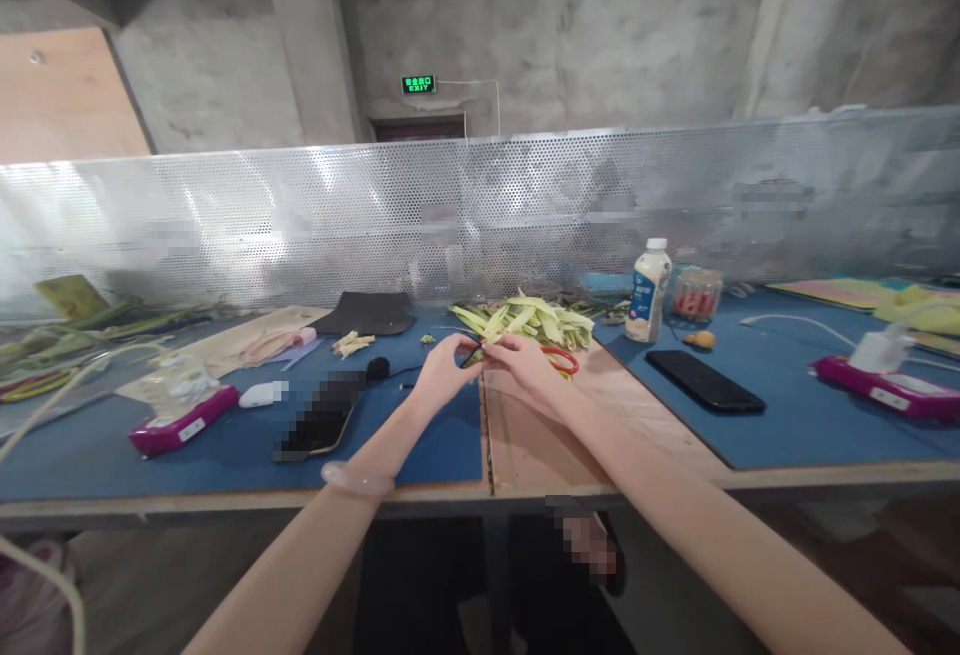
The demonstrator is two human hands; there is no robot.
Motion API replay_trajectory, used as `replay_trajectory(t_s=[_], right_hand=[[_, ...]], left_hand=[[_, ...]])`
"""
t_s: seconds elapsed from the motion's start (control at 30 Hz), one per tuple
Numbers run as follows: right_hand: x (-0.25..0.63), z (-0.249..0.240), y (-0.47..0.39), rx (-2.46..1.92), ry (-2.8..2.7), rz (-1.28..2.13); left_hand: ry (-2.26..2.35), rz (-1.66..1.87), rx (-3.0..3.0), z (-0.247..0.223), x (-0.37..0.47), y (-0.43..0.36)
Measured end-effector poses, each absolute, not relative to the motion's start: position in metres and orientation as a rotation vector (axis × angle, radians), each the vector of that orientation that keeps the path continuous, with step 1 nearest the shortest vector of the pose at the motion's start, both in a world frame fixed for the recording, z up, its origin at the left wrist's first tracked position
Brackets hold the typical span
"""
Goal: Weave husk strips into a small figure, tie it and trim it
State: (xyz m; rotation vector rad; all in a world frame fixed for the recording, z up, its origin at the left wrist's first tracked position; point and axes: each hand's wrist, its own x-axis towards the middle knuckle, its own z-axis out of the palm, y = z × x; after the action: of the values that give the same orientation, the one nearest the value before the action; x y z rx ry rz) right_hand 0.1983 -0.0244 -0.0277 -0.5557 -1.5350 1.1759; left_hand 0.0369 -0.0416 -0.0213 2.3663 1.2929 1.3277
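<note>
My left hand (pixel 444 372) and my right hand (pixel 523 359) meet over the middle of the table, fingertips nearly touching. Both pinch a thin black cord (pixel 472 354), which shows dark between the fingers. A black ball of yarn (pixel 377 368) lies to the left, and a strand runs from it toward my left hand. Just behind the hands is a heap of pale green husk-like strips (pixel 536 317). Red and yellow rings (pixel 564 363) lie close to my right hand, partly hidden by it.
Phones (pixel 705 380) (pixel 326 415) lie on both sides. Purple power strips (pixel 885 390) (pixel 185 422) with cables sit near the front. A white bottle (pixel 649 292) stands beside a clear jar (pixel 696 295). Dried strips and a black sheet (pixel 367 313) lie at the back left, before a perforated metal partition (pixel 360 210).
</note>
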Motion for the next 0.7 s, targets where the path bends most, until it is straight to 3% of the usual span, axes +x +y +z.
replay_trajectory(t_s=[0.4, 0.7], right_hand=[[0.199, -0.0282, -0.0243, -0.512, -1.492, 1.252], [0.1988, -0.0285, -0.0217, -0.574, -1.513, 1.179]], left_hand=[[1.232, 1.402, 2.257, -0.0195, 0.0403, -0.0441], [1.249, 1.257, 2.224, -0.0214, 0.0377, -0.0408]])
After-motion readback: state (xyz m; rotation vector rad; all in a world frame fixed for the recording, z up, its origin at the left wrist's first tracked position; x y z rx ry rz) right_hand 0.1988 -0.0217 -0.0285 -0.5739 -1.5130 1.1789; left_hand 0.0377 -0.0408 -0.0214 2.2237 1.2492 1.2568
